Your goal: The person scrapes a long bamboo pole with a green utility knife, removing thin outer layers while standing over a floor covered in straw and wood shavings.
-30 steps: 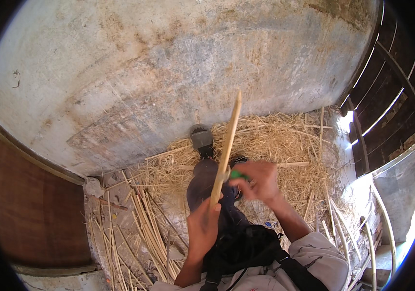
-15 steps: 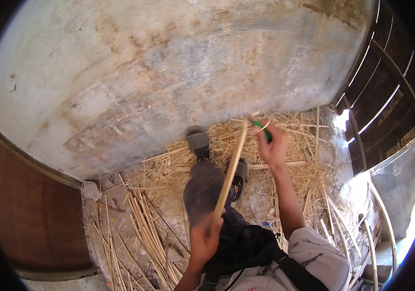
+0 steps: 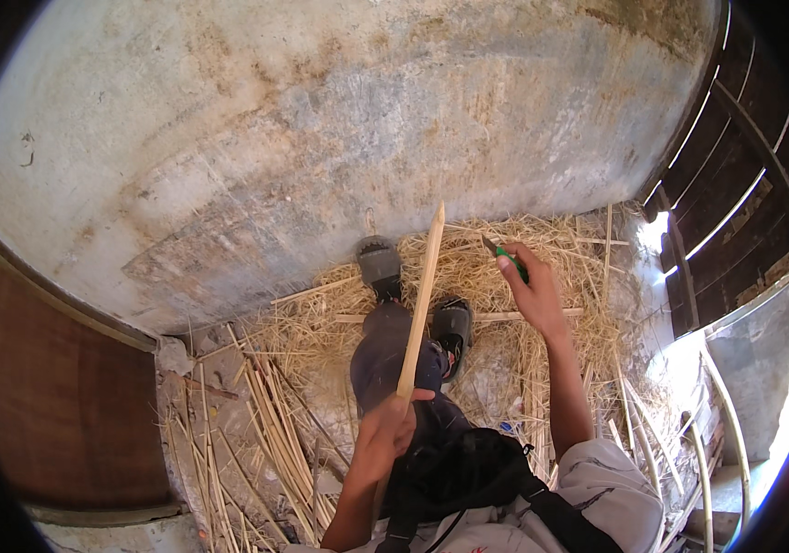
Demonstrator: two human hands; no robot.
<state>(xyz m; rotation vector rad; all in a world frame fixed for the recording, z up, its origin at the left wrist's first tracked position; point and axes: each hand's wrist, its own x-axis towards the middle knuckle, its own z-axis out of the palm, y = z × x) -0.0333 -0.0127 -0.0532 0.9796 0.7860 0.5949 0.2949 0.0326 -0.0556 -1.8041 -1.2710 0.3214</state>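
Note:
A pale bamboo strip stands out in front of my left hand, which is closed around its lower part. Its far end tapers to a point near the foot of the wall, and a flat, light face is turned toward me. To the right, my right hand grips a green-handled knife. The short dark blade points up and left, apart from the strip. My shoes and one dark trouser leg are below the strip.
Curly shavings cover the floor along the stained wall. A bundle of long thin strips lies at my left. Several poles lean at the right, below dark slatted boards. A brown panel stands far left.
My right hand has drawn the knife away from the strip's tip, to the right and nearer. The strip's tip has swung left, and its pale flat face now shows.

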